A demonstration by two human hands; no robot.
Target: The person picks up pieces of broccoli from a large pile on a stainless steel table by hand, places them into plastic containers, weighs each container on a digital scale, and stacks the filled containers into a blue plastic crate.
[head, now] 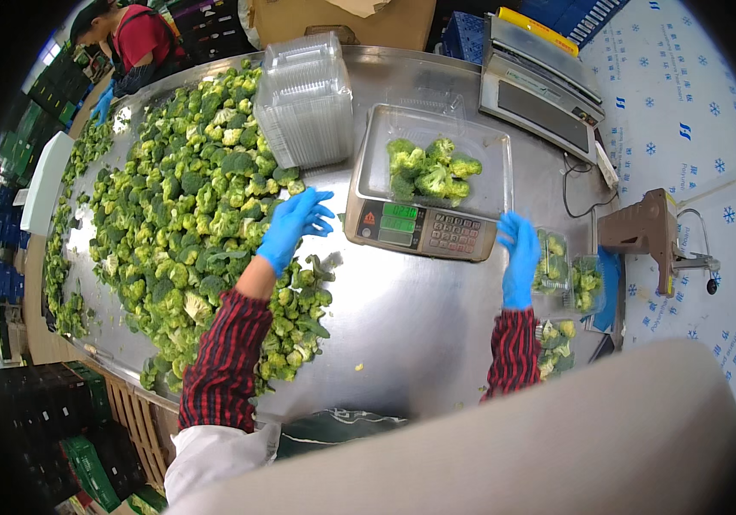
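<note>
A blue glove covers my left hand [298, 225], which holds nothing, fingers apart, between the heap of broccoli florets [194, 187] and the digital scale [419, 228]. On the scale's metal pan lies a clear plastic clamshell [422, 119] with its lid up and broccoli florets [435, 170] inside. My right hand [518, 238], gloved in blue too, is at the scale's front right corner, fingers loosely curled; whether they touch the scale I cannot tell. Filled clear packs [553, 261] of broccoli are just right of it. Nested empty clamshells [306, 106] stand beyond the heap, left of the scale.
A second scale [538, 106] stands at the table's back right, its cable [577, 193] on the steel tabletop [387, 322]. A brown tape or sealing device [644, 225] is at the right edge. A co-worker [142, 38] in blue gloves works at the far left. Crates [91, 463] are stacked lower left.
</note>
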